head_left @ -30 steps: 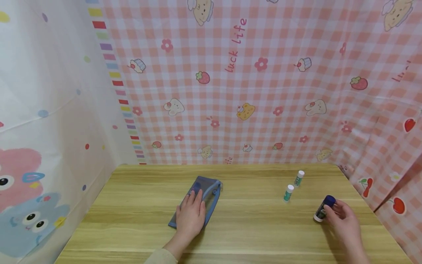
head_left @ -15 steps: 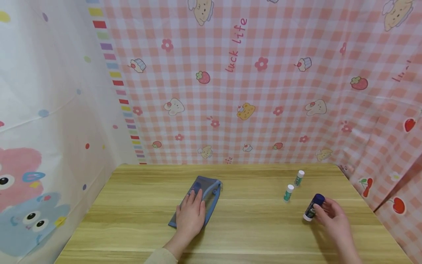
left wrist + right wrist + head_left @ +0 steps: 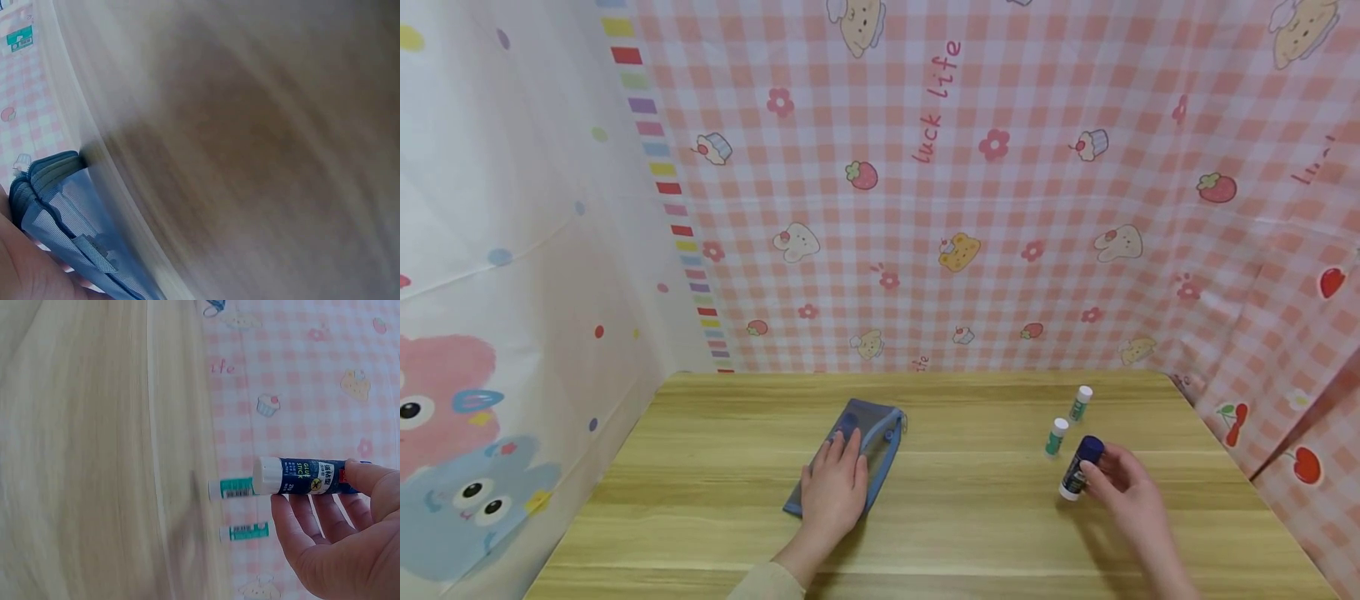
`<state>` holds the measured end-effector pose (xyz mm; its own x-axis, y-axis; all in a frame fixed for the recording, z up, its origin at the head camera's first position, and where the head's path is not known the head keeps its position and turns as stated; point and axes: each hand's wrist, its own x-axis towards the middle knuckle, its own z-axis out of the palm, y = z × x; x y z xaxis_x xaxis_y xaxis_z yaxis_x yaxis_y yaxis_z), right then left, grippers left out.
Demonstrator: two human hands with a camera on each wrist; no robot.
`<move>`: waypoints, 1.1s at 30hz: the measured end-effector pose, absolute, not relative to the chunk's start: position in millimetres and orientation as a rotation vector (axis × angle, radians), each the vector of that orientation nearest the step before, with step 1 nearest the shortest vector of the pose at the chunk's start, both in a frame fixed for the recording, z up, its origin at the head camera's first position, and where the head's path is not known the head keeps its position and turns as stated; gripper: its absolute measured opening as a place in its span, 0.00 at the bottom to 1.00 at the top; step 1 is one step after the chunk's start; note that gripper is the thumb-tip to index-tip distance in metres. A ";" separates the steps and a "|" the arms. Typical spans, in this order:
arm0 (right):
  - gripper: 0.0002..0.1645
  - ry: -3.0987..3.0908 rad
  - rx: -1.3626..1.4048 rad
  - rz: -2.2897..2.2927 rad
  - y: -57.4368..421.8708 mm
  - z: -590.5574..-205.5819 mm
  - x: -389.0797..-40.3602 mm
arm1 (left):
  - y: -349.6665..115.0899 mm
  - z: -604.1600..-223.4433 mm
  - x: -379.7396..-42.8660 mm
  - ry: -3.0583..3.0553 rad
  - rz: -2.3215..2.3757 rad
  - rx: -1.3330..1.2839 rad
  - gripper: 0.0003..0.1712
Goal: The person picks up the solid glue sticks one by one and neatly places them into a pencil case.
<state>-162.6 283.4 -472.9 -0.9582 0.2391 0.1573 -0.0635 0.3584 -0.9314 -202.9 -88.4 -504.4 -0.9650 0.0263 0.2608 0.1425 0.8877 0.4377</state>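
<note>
My left hand point(image 3: 835, 486) lies with extended fingers on a blue mesh zip pencil case point(image 3: 880, 454), covering much of its near half. In the left wrist view, the case point(image 3: 81, 234) shows its zip edge, with part of the hand point(image 3: 28, 269) beside it. Between thumb and fingers, my right hand point(image 3: 1127, 492) holds a dark blue glue stick point(image 3: 1081, 468), tilted, its white end down over the table. "GLUE STICK" is readable on its label in the right wrist view. Just beyond stand two smaller green glue sticks with white caps, a nearer one point(image 3: 1056, 437) and a farther one point(image 3: 1081, 403).
Both hands are over a wood-grain table point(image 3: 970, 517). Behind it hangs a pink checked cloth point(image 3: 880, 217), which continues down the right side. A white cloth with cartoon prints point(image 3: 550, 250) covers the left side.
My right hand has carried the dark blue glue stick leftward, close to the two smaller glue sticks. The left hand and the pencil case have stayed put.
</note>
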 end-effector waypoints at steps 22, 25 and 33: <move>0.23 -2.362 -0.082 1.836 222.9 -472.6 -175.9 | -87.8 -505.5 -204.4 -2.797 -0.677 -0.129 0.25; 0.23 -2.382 -0.102 1.855 214.4 -473.7 -178.6 | -87.6 -505.2 -204.2 -2.800 -0.688 -0.121 0.25; 0.22 -2.391 -0.085 1.899 190.4 -480.0 -183.2 | -88.4 -505.6 -203.6 -2.807 -0.697 -0.114 0.25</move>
<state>-183.2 190.4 -480.0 -0.9946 0.0979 0.0336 -0.0106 0.2269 -0.9739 -203.6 -88.4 -505.6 -0.9666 0.0166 0.2557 0.1343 0.8827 0.4503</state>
